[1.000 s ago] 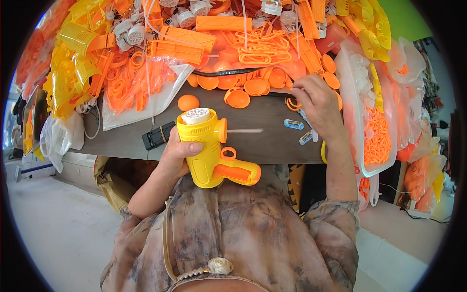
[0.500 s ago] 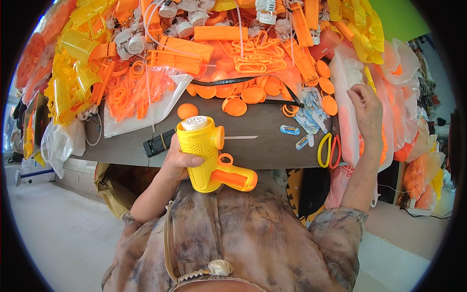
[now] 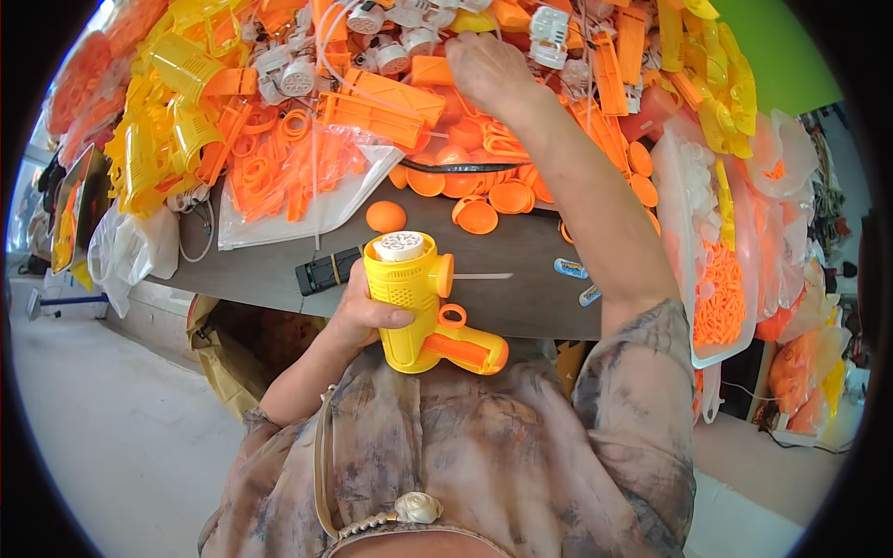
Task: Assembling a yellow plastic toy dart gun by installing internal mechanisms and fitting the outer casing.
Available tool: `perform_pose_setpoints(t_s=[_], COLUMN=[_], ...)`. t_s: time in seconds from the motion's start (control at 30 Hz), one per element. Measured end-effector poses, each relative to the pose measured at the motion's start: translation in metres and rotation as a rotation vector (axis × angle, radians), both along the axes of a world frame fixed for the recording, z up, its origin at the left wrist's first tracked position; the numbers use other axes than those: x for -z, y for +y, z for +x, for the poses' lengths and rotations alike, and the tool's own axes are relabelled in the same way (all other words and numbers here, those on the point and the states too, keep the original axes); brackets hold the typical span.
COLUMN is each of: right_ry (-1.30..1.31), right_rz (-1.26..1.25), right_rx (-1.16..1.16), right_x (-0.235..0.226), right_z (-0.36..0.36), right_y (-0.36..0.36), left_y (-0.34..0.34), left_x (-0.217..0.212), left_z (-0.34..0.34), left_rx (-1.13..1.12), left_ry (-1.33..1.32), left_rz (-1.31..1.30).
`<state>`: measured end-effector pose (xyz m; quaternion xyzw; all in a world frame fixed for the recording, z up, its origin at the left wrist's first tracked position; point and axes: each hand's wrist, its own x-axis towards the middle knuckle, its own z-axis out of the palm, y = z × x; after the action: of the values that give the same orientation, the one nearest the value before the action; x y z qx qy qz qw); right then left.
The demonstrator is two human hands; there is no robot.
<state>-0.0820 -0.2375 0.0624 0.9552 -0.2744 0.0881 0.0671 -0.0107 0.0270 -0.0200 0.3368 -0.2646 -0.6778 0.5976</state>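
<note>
1. Work in hand: a yellow toy gun with an orange grip, held upright over the near edge of the counter, close to the person's chest.
2. Progress, as judged: the body looks closed up, with a white round cap at its top, the orange grip fitted and an orange side knob in place. It appears largely assembled. A further part seems wanted, since the other hand is up in the parts heap.
3. Left hand: fingers clamped round the yellow body from the left side, thumb across the front. The hold is firm and the gun is clear of the counter.
4. Right hand: stretched to the far side of the counter, resting on the pile of orange and white mouldings. Fingers are curled down among the parts; whether they have closed on a piece cannot be told, as the hand's back hides the tips.
5. Nearby: orange discs lie between gun and pile, and a black bar-shaped object lies just left of the gun.
</note>
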Motion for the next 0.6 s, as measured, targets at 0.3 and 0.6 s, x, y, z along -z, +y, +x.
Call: perform_pose_setpoints(t_s=[0.3,0.6], right_ry=[0.131,-0.041], right_rz=[-0.097,0.273], right_rx=[0.190,0.022], right_x=[0.011,0.024], right_z=[0.011,-0.001], right_y=[0.000,-0.038], left_y=[0.002,0.002], left_x=[0.002,0.002], left_z=[0.004,0.004], left_rx=[0.043,0.061], left_ry=[-0.047,-0.020], left_rz=[0.041,0.000])
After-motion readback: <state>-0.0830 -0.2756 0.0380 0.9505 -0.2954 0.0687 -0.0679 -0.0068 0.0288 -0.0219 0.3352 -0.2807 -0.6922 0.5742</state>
